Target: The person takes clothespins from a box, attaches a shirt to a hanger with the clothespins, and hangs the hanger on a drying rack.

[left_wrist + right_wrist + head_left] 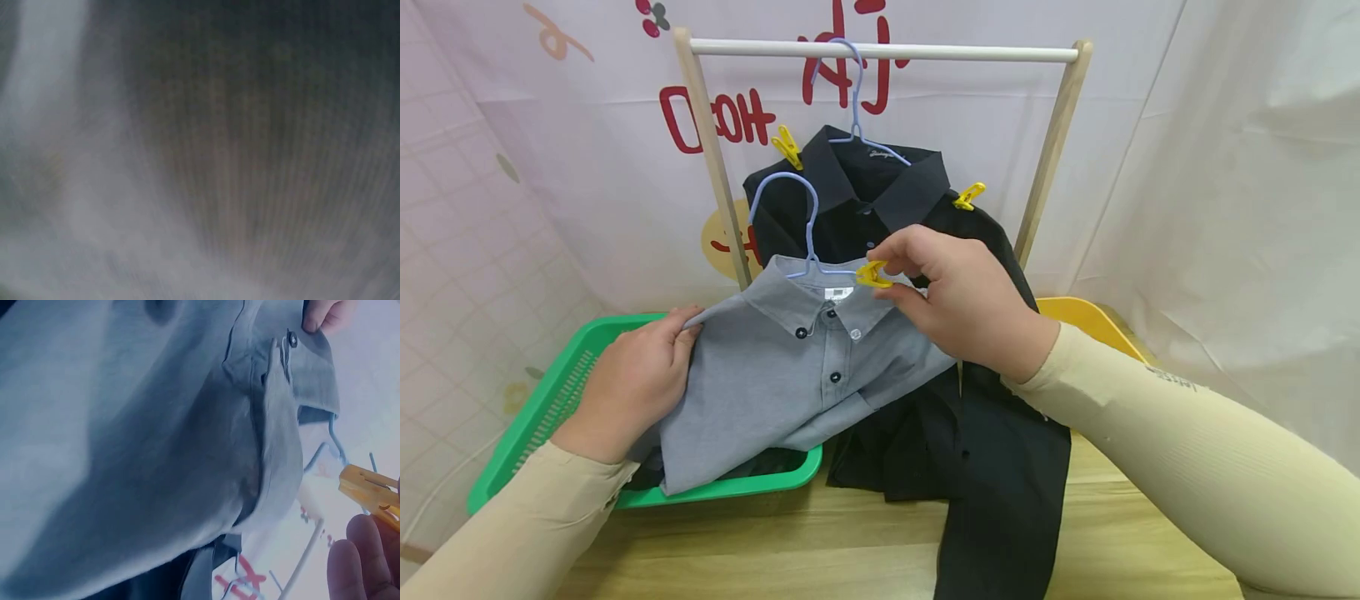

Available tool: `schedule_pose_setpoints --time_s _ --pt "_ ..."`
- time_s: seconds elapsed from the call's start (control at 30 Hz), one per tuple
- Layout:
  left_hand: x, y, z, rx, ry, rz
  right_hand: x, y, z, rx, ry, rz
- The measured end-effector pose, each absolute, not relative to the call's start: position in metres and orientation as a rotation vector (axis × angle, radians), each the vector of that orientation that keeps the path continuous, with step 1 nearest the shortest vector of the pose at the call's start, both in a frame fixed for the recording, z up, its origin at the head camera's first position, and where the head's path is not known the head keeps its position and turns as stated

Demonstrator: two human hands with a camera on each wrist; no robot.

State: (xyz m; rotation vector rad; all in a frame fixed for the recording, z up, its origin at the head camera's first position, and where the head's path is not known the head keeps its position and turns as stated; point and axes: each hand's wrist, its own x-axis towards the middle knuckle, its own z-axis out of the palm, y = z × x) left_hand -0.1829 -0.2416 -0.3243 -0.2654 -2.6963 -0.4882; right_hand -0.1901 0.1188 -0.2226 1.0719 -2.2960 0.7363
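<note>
A grey collared shirt (760, 358) hangs on a blue hanger (812, 221), whose hook stands free of the rail. My left hand (636, 375) grips the shirt's shoulder at the left. Between the thumb and fingers of my right hand (966, 292) is a yellow clothespin (872, 274), close to the collar on the right side. In the right wrist view the clothespin (370, 489) appears beside the fingertips (362, 534). Behind, a black shirt (895, 200) hangs on another blue hanger (856, 92), with yellow clothespins at both shoulders. The left wrist view is too blurred to read.
A wooden rack with a white rail (880, 52) stands on the wooden table (760, 542). The green basket (737, 487) at the left has dark cloth inside. Behind my right arm shows part of a yellow basket (1086, 321). The black shirt's sleeve (1007, 517) spreads over the table.
</note>
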Motion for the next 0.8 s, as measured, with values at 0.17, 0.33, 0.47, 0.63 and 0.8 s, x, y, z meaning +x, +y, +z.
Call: schedule_pose_setpoints --time_s 0.17,0.33,0.47,0.63,0.8 --pt "-0.183 -0.241 -0.325 -0.267 -2.693 -0.495 -0.193 0.108 -0.224 1.098 -2.320 0.752" --pt "-0.183 -0.241 -0.325 -0.277 -2.678 -0.494 -0.196 0.101 -0.227 1.120 -2.324 0.747" --pt "-0.183 -0.241 -0.326 -0.283 -2.662 -0.490 -0.196 0.095 -0.227 1.151 -2.316 0.742" --pt "-0.183 -0.241 -0.325 -0.283 -2.658 -0.492 -0.198 0.084 -0.227 1.201 -2.294 0.729" --pt "-0.183 -0.241 -0.326 -0.275 -2.664 -0.495 -0.198 0.065 -0.222 1.232 -2.346 0.686"
